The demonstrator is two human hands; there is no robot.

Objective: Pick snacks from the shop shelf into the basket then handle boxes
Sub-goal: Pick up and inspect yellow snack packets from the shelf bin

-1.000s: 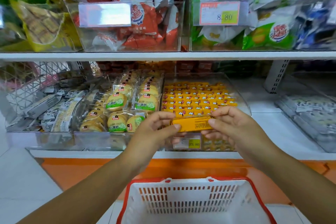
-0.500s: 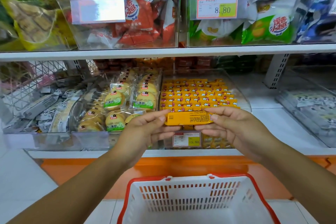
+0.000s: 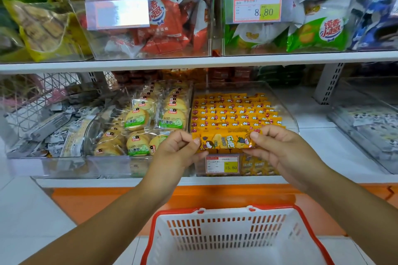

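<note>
Both hands hold one long yellow snack packet level in front of the lower shelf, its printed face turned toward me. My left hand pinches its left end and my right hand pinches its right end. Behind it, a clear bin holds rows of the same yellow packets. A white basket with a red rim sits on the floor below my hands, and nothing shows inside it.
Left of the yellow bin is a clear bin of round biscuit packs, then grey-wrapped snacks. The upper shelf carries bins of red and green chip bags. An orange plinth runs under the shelf.
The packet has been rolled between my fingers from showing its plain edge to showing its printed face. Both hands stay at its ends in front of the yellow bin.
</note>
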